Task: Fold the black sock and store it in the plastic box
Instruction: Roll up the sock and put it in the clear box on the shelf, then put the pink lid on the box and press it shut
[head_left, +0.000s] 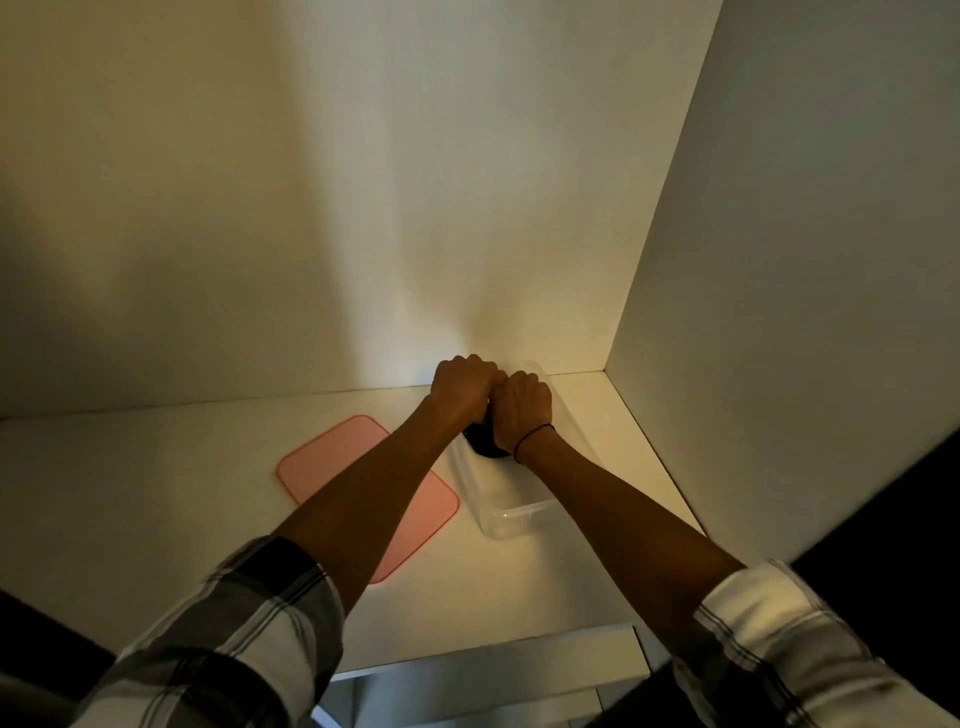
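A clear plastic box (511, 519) lies on the white shelf, its long side running away from me toward the back right corner. My left hand (461, 387) and my right hand (522, 405) are pressed side by side over the far half of the box, fingers curled downward. Both are closed on the black sock (483, 441), of which only a small dark bunch shows beneath my wrists, inside the box. Most of the sock is hidden by my hands.
A pink lid (332, 462) lies flat on the shelf to the left of the box, partly under my left forearm. The white back wall (363, 208) and right side panel (779, 260) close in the corner. The shelf's front edge (493, 654) is near me.
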